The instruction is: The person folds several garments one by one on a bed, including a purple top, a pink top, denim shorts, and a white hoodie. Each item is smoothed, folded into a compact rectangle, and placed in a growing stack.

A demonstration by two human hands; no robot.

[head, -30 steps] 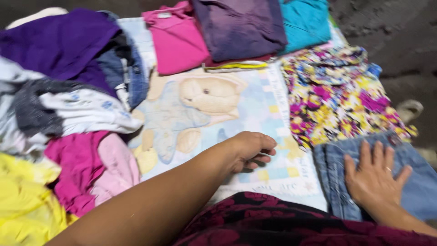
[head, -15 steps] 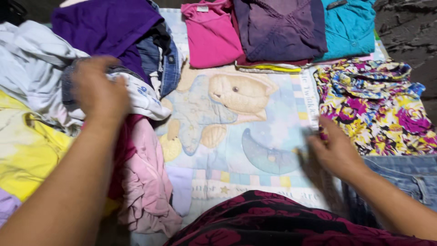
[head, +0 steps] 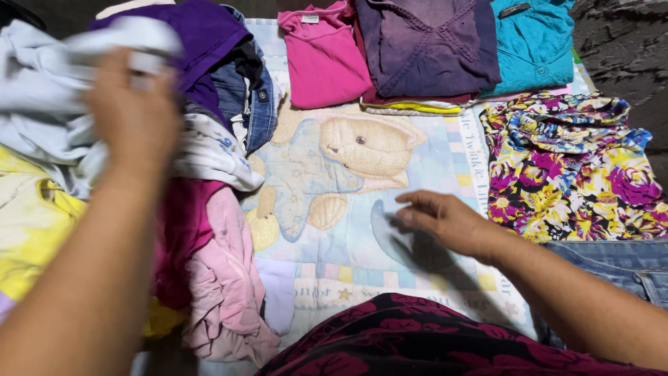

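My left hand (head: 132, 115) is blurred over the heap of loose clothes at the left and grips a pale white garment (head: 49, 90), lifting part of it. Under it lie a purple top (head: 205, 35), a white printed garment (head: 212, 153) and a pink garment (head: 223, 278). My right hand (head: 445, 221) hovers with fingers loosely apart above the bear-print blanket (head: 348, 174), holding nothing.
Folded clothes lie along the far edge: a pink top (head: 320, 59), a dusky purple top (head: 428, 45), a teal shirt (head: 532, 42). A floral garment (head: 570, 174) and folded jeans (head: 619, 261) lie at right. A yellow garment (head: 31, 230) is at left.
My left hand went from the blanket to the heap and has lifted the pale garment. My right hand left the jeans and moved left over the blanket.
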